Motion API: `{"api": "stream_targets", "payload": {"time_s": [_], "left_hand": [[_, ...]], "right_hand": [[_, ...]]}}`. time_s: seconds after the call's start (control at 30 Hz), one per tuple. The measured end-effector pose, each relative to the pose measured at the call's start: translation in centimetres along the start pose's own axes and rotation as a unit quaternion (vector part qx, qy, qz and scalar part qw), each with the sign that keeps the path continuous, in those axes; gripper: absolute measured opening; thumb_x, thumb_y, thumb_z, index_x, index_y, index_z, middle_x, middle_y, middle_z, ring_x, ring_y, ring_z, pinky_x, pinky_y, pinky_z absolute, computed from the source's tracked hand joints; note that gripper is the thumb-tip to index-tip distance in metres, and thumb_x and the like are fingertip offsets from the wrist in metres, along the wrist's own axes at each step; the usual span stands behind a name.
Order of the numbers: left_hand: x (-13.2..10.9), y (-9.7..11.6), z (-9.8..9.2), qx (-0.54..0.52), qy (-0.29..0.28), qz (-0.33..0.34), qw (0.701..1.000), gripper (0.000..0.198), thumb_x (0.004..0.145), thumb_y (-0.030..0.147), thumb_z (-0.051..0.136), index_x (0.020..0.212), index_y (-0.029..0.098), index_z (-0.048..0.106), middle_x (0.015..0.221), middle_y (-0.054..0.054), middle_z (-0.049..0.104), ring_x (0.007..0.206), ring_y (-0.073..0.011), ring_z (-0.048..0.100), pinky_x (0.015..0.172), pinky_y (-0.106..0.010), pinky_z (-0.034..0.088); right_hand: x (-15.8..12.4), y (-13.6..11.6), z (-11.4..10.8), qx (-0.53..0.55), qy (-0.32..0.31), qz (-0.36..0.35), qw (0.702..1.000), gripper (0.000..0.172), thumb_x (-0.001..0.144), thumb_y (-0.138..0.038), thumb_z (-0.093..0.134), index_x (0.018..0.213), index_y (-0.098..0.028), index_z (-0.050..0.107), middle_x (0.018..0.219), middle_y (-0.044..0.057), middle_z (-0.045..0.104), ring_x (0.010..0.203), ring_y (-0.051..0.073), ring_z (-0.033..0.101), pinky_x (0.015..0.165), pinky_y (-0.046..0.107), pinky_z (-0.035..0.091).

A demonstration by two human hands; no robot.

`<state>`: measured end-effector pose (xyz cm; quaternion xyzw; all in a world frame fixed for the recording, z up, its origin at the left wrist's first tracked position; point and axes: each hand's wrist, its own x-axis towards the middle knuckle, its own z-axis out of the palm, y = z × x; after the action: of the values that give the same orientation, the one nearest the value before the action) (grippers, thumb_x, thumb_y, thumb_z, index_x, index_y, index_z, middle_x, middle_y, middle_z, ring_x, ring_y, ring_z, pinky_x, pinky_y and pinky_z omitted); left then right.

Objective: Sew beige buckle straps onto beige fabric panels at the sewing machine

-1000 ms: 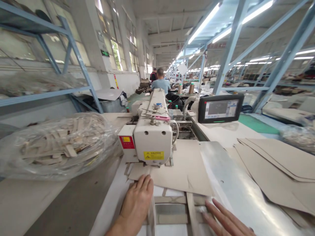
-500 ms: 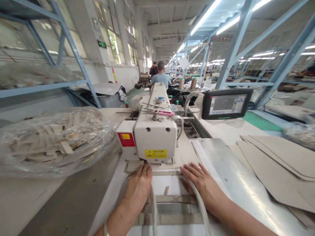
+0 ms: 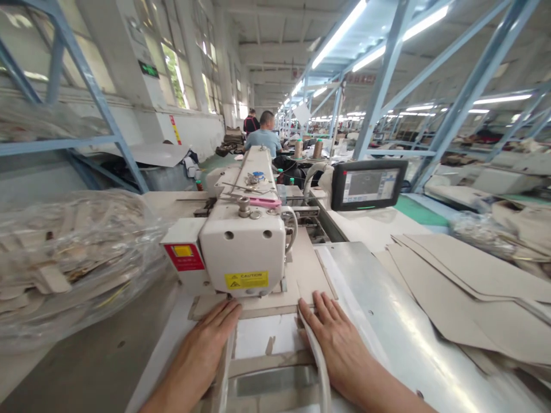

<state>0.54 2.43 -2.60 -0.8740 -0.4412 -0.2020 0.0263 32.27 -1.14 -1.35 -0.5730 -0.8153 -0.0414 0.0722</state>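
A beige fabric panel [image 3: 312, 261] lies flat under the head of a white sewing machine [image 3: 243, 246]. At the panel's near left edge, just below the machine head, my left hand [image 3: 206, 338] rests with its fingers stretched out. My right hand [image 3: 333, 332] lies flat on the near right part, fingers slightly spread. Two pale straps run toward me: the left strap [image 3: 224, 367] passes beside my left hand, the right strap [image 3: 317, 358] along my right thumb side. Between them show beige cross bands [image 3: 271, 362] over a white surface. The needle area is hidden by the machine head.
A clear plastic bag of beige scraps [image 3: 64, 258] sits at left. To the right are a metal plate [image 3: 370, 287], stacked beige panels [image 3: 456, 292] and a control screen [image 3: 369, 184]. Pink-handled snips [image 3: 260, 202] lie atop the machine. A person in blue [image 3: 262, 137] sits ahead.
The view has turned a little right, so the machine appears farther left. My left hand has flattened, its fingers straighter than before. My right hand stays on the panel.
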Motion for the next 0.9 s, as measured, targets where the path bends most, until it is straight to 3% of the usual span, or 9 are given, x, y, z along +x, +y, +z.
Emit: {"api": "stream_targets", "payload": {"time_s": [0.23, 0.47, 0.53, 0.67, 0.8, 0.9], "left_hand": [[0.3, 0.4, -0.3, 0.031, -0.015, 0.012, 0.999, 0.059, 0.084, -0.002, 0.036, 0.134, 0.013, 0.065, 0.139, -0.012, 0.063, 0.128, -0.0231, 0.06, 0.107, -0.037, 0.052], [1.4, 2.2, -2.3, 0.021, -0.054, -0.037, 0.998, 0.06, 0.081, -0.006, 0.037, 0.129, 0.014, 0.067, 0.136, -0.013, 0.065, 0.128, -0.0234, 0.061, 0.109, -0.039, 0.051], [1.5, 2.9, -2.9, 0.023, -0.074, -0.052, 0.996, 0.061, 0.081, -0.007, 0.038, 0.131, 0.014, 0.066, 0.138, -0.013, 0.064, 0.129, -0.0234, 0.059, 0.111, -0.039, 0.049], [1.8, 4.1, -3.6, 0.024, -0.127, -0.093, 0.987, 0.058, 0.084, -0.007, 0.039, 0.134, 0.009, 0.062, 0.143, -0.014, 0.06, 0.134, -0.0249, 0.055, 0.116, -0.039, 0.044], [1.8, 4.2, -3.2, 0.018, -0.128, -0.12, 0.984, 0.053, 0.089, -0.004, 0.042, 0.137, 0.011, 0.06, 0.145, -0.013, 0.057, 0.135, -0.0244, 0.053, 0.117, -0.039, 0.042], [1.5, 4.2, -3.0, 0.036, -0.128, -0.136, 0.982, 0.054, 0.088, -0.004, 0.042, 0.136, 0.015, 0.06, 0.145, -0.011, 0.058, 0.136, -0.0291, 0.051, 0.116, -0.047, 0.041]], "right_hand": [[0.3, 1.7, -1.7, 0.034, -0.022, -0.01, 0.999, 0.047, 0.098, -0.024, 0.049, 0.144, -0.017, 0.056, 0.149, 0.022, 0.047, 0.14, 0.039, 0.042, 0.11, 0.056, 0.044], [0.5, 3.2, -0.3, 0.054, 0.047, -0.082, 0.994, 0.047, 0.095, -0.012, 0.036, 0.134, -0.009, 0.063, 0.143, 0.02, 0.057, 0.134, 0.032, 0.053, 0.11, 0.049, 0.048], [0.8, 3.0, -0.1, 0.055, 0.062, -0.091, 0.992, 0.045, 0.099, -0.017, 0.033, 0.13, -0.009, 0.065, 0.139, 0.02, 0.061, 0.131, 0.032, 0.057, 0.109, 0.05, 0.049], [1.2, 2.3, 0.2, 0.031, 0.106, -0.097, 0.989, 0.048, 0.105, -0.039, 0.035, 0.142, -0.018, 0.058, 0.126, 0.017, 0.068, 0.118, 0.033, 0.064, 0.099, 0.054, 0.056], [1.7, 2.3, 1.1, 0.023, 0.143, -0.13, 0.981, 0.05, 0.103, -0.045, 0.034, 0.136, -0.023, 0.063, 0.109, 0.014, 0.071, 0.102, 0.034, 0.066, 0.08, 0.051, 0.062], [1.9, 2.5, 1.6, 0.076, 0.156, -0.139, 0.975, 0.047, 0.101, -0.047, 0.037, 0.133, -0.028, 0.066, 0.112, 0.013, 0.072, 0.101, 0.035, 0.065, 0.076, 0.05, 0.062]]}}
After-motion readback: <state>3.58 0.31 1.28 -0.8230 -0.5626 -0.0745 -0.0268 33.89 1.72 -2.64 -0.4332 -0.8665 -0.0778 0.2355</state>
